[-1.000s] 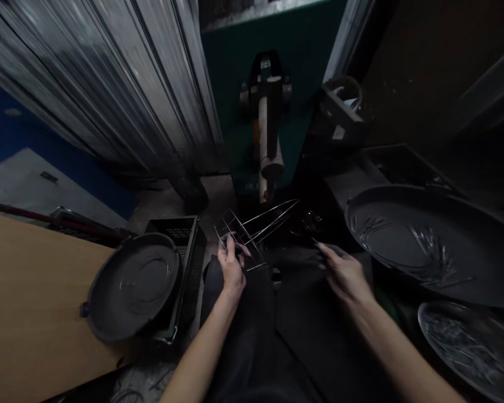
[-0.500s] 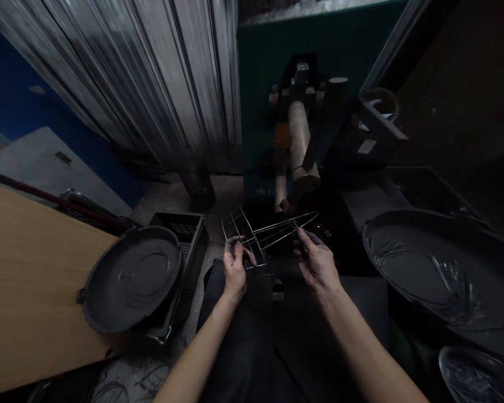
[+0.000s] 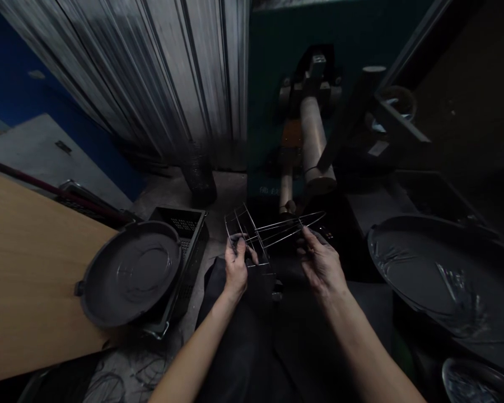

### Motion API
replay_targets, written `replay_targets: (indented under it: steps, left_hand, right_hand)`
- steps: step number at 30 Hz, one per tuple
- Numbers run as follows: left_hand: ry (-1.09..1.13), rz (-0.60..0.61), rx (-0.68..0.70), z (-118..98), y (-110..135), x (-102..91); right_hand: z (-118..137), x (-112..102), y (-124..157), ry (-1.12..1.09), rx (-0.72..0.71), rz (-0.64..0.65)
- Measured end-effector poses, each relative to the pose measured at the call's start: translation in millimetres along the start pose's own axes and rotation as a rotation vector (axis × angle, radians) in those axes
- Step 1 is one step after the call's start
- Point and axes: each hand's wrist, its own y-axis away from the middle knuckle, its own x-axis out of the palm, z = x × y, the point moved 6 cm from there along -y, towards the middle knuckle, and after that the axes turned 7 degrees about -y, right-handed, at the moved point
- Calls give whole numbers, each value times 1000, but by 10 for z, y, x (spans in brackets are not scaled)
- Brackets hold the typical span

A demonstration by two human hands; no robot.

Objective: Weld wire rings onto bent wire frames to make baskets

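A wire frame of thin metal rods hangs in front of me, just below the machine's cylinder. My left hand is closed on the frame's grid-like left end. My right hand pinches the long curved wires at the frame's right side. Both hands hover above my dark-clothed lap, close together. The frame's pointed tip reaches toward the right, under the machine head.
A round dark lid rests on a black crate at the left, beside a wooden board. Dark trays with loose metal wires lie at the right. Corrugated metal sheeting rises behind. A green machine body stands ahead.
My right hand came in from the right and took hold of the frame's long wires. The view shifted, so the machine sits further right and higher. The left hand kept its grip.
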Motion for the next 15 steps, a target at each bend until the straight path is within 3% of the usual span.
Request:
replay_targets:
  steps: [15]
  left_hand:
    - [5, -29, -63, -115, -23, 49]
  right_hand:
    - [25, 118, 2, -38, 40, 10]
